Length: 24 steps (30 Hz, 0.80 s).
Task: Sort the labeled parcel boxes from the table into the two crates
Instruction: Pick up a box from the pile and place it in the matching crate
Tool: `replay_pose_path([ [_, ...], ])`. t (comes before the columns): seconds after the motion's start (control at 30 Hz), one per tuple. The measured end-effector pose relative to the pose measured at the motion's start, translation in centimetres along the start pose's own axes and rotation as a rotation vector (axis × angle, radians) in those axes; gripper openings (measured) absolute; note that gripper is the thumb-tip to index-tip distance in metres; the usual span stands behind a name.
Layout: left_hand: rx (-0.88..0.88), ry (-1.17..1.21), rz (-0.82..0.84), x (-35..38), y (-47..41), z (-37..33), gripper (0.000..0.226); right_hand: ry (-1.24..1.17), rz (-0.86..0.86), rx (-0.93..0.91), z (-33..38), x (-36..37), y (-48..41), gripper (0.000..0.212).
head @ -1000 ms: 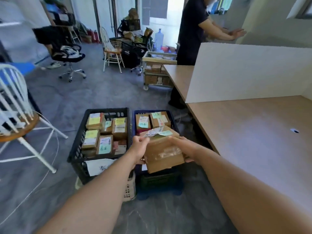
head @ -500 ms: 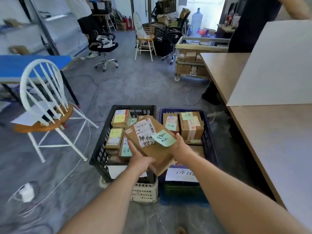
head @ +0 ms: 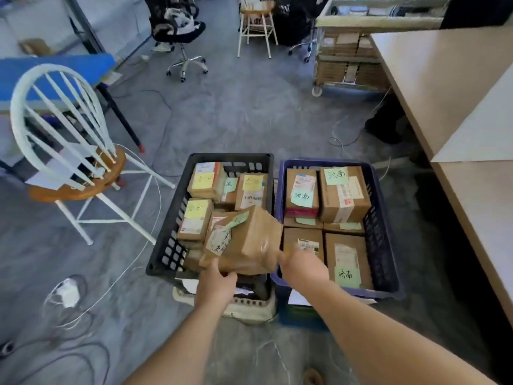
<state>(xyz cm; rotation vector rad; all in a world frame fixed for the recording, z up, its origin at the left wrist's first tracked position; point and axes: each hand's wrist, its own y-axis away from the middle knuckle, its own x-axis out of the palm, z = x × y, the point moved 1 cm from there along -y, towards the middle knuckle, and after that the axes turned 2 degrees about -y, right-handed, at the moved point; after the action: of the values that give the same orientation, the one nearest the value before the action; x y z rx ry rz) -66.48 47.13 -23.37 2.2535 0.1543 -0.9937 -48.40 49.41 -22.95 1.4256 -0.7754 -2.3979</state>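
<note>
**Tilted parcel may slip**

The brown cardboard parcel with green note [head: 245, 240] hangs tilted over the black plastic crate [head: 166, 245], beside the blue plastic crate [head: 384, 245]. The left hand [head: 216, 283] grips its near edge. The right hand [head: 304, 266] meets its corner, but blur hides the hold, so the parcel could tumble askew.

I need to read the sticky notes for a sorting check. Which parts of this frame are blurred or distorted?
Head view: the held parcel and the right hand are smeared by motion, and the parcel's own note is illegible. Head view: the green notes in the blue crate are sharp and readable. Head view: the wide lens stretches the forearms toward the bottom edge.
</note>
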Motion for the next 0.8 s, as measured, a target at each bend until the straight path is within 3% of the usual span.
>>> replay_pose_path([
  [0.1,0.087,-0.188,-0.119,-2.0,-2.2,0.7,0.064,-0.053,-0.175,-0.045,3.0,0.1,-1.3,0.061],
  [0.17,0.162,-0.278,-0.112,-2.9,-4.1,0.6,0.071,0.004,-0.226,-0.133,5.5,0.5,-2.3,0.062],
  [0.43,0.161,-0.34,-0.021,-6.1,-10.4,4.4,0.07,-0.049,-0.205,0.008,8.9,4.1,-4.3,0.052],
  [0.63,0.24,-0.363,0.065,-6.3,-13.5,5.4,0.067,0.044,-0.333,0.1,11.6,7.3,-5.3,0.087],
  [0.8,0.309,-0.378,0.137,-6.2,-14.8,5.6,0.069,0.152,-0.353,0.06,13.0,8.8,-5.7,0.085],
])
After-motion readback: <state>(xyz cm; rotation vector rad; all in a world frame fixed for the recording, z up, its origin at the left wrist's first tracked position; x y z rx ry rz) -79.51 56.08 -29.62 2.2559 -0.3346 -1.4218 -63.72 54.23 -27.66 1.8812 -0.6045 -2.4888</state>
